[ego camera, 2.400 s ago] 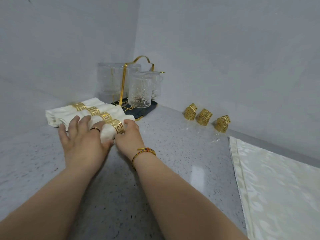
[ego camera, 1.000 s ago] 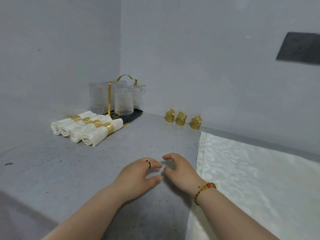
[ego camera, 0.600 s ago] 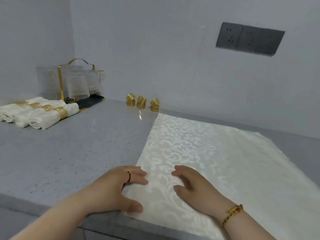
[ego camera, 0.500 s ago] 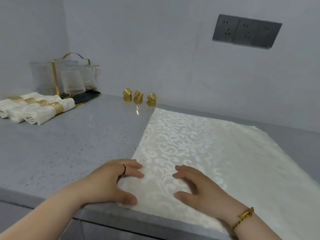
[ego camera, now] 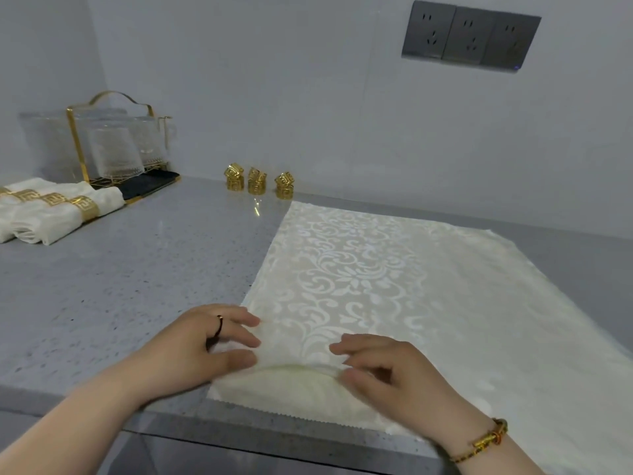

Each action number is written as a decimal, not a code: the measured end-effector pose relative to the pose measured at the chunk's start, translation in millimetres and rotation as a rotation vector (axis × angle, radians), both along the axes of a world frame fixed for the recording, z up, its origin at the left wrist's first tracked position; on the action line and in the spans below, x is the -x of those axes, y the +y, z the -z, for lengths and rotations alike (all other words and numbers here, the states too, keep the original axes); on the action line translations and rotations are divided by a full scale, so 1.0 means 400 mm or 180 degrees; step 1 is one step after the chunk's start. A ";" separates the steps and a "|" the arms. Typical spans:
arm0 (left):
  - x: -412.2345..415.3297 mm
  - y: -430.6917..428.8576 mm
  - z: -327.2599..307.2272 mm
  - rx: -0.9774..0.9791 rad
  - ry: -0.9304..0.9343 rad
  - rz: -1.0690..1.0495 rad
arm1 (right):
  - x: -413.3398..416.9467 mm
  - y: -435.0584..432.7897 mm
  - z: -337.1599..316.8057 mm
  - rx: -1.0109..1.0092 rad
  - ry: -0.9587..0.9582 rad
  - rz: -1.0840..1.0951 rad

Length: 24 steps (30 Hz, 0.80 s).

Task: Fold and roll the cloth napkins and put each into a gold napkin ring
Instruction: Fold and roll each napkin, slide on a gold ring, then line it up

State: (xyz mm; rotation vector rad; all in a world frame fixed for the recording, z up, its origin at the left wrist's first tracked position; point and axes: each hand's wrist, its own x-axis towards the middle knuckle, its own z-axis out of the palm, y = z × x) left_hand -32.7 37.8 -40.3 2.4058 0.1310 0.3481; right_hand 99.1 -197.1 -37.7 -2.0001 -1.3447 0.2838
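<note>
The left hand [ego camera: 202, 347] pinched the napkin [ego camera: 359, 269] at its near left corner, thumb below the raised hem and fingers lying on top, closed only enough to trap one layer. The right hand [ego camera: 394, 371] pinched the same hem a little farther along, in the same narrow hold with the thumb under and the fingers over. Between the two hands the hem arched up off the cloth beneath it. Under that arch lay a flat strip of cream cloth with a zigzag-cut edge; whether it was a second napkin or part of the same one could not be told.

The napkin was cream with a glossy scroll pattern, brightest down its middle. It lay spread flat on the grey counter [ego camera: 120, 286], its near edge along the counter's front lip.

Three gold rings [ego camera: 256, 181] stood in a row just past the napkin's far left corner. Well to the napkin's left lay the rolls [ego camera: 58, 214], white napkins side by side, each banded in gold. Beyond them, farther from the napkin, stood a gold rack [ego camera: 109, 145] of clear glasses. On the wall above the napkin's far edge was a grey socket panel [ego camera: 469, 36].
</note>
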 end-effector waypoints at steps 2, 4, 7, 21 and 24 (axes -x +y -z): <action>0.002 -0.011 -0.004 -0.0249 -0.0011 0.0025 | 0.003 0.003 -0.001 -0.0020 -0.0008 0.0068; 0.002 -0.039 -0.005 -0.0482 0.0056 0.0118 | 0.000 0.005 0.002 -0.0017 -0.0029 0.0087; -0.024 -0.080 0.008 -0.0624 -0.0454 0.0045 | -0.002 0.000 0.004 -0.0080 -0.0044 0.0149; -0.038 0.027 -0.085 0.1151 0.0106 -0.0527 | -0.115 -0.250 -0.138 0.1088 -0.0250 0.1373; -0.023 0.045 -0.104 0.1113 0.0658 -0.0184 | -0.134 -0.306 -0.170 0.1392 0.0214 0.1324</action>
